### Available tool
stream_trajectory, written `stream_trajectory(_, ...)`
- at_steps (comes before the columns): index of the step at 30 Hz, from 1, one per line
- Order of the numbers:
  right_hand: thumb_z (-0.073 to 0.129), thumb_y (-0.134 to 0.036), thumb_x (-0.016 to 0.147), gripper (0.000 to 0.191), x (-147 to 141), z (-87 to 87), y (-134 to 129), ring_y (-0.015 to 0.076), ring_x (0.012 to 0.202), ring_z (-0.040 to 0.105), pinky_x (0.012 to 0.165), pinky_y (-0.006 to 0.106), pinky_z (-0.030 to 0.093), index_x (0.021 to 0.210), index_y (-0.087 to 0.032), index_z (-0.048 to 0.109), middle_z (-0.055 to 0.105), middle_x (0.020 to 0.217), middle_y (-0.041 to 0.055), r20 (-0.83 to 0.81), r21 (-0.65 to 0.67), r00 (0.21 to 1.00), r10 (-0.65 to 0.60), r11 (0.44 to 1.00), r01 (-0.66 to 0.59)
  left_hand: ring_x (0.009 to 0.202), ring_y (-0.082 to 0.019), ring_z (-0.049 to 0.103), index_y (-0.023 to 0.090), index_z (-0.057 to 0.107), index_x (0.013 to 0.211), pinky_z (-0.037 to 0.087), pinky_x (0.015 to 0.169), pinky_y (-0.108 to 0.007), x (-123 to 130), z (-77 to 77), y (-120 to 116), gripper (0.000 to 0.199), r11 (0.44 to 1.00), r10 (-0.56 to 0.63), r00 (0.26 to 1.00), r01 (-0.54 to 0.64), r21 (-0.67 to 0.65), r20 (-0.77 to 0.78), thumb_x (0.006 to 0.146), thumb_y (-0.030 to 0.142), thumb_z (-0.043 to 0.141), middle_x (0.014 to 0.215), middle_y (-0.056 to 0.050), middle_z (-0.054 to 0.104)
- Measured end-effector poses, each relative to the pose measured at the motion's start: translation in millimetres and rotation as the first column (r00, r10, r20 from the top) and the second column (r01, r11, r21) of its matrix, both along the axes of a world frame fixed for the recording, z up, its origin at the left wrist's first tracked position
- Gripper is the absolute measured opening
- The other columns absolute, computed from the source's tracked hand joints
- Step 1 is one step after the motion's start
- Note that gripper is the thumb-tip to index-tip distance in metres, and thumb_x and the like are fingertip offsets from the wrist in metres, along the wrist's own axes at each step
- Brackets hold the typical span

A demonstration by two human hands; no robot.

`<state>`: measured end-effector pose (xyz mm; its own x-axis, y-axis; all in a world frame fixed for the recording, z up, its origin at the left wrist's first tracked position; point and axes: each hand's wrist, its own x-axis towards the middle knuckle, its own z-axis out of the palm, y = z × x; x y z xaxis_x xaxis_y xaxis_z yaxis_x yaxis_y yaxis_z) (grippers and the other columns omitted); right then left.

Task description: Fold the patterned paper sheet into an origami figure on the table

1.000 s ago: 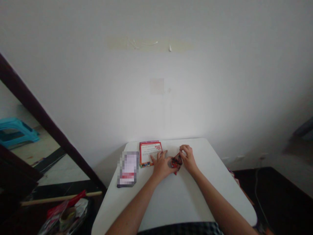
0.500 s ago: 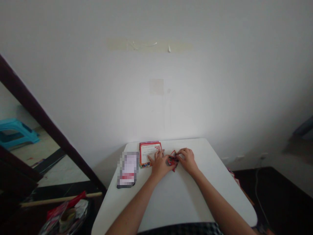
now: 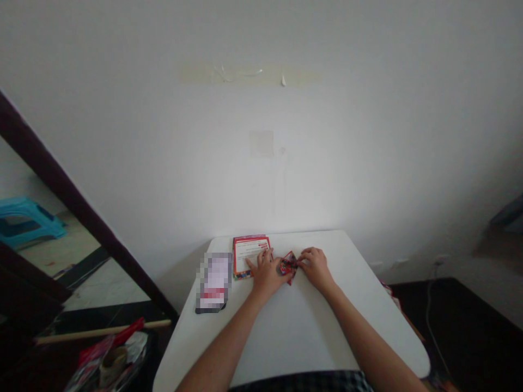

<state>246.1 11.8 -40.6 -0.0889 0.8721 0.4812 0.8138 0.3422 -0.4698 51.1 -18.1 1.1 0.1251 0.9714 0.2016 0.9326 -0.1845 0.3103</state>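
Observation:
A small red and dark folded paper piece (image 3: 288, 265) lies on the white table between both hands. My left hand (image 3: 266, 276) presses its left and near side with the thumb, while its other fingers are spread over the right edge of a red-bordered booklet (image 3: 247, 256). At the paper's right edge, my right hand (image 3: 315, 267) pinches a part of it between thumb and fingertips. Folds under the fingers are too small to make out.
A phone (image 3: 214, 280) with a blurred screen lies left of the booklet on the white table (image 3: 294, 337). The wall rises behind the table. At lower left is a bag of rubbish (image 3: 134, 348); a blue stool (image 3: 30, 223) stands farther left.
My right hand has shifted slightly to the right, still at the paper's right edge. My left hand has hardly moved.

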Motion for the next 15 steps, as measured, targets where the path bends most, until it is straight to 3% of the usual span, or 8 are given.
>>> stream_trajectory(10, 0.063, -0.020, 0.081, 0.009, 3.5, -6.2, 3.2, 0.0256, 0.103, 0.049, 0.094, 0.045, 0.037, 0.080, -0.026, 0.069, 0.065, 0.102, 0.0060, 0.042, 0.037, 0.999, -0.009, 0.999, 0.007, 0.138, -0.034, 0.028, 0.037, 0.066, 0.114, 0.007, 0.110, -0.073, -8.6, 1.3, 5.6, 0.048, 0.999, -0.031, 0.996, 0.029, 0.022, 0.080, 0.073, 0.062, 0.067, 0.146, -0.004, 0.045)
stream_trajectory(15, 0.062, -0.022, 0.081, 0.010, 8.9, -7.0, 3.7, 0.0252, 0.101, 0.049, 0.092, 0.043, 0.037, 0.083, -0.027, 0.070, 0.064, 0.103, 0.0054, 0.038, 0.032, 0.999, -0.023, 0.999, 0.022, 0.139, -0.033, 0.028, 0.039, 0.070, 0.106, 0.008, 0.108, -0.075, -19.4, 3.2, 11.5, 0.033, 0.995, -0.086, 0.991, 0.090, -0.034, 0.104, 0.075, 0.047, 0.072, 0.147, -0.001, 0.043)
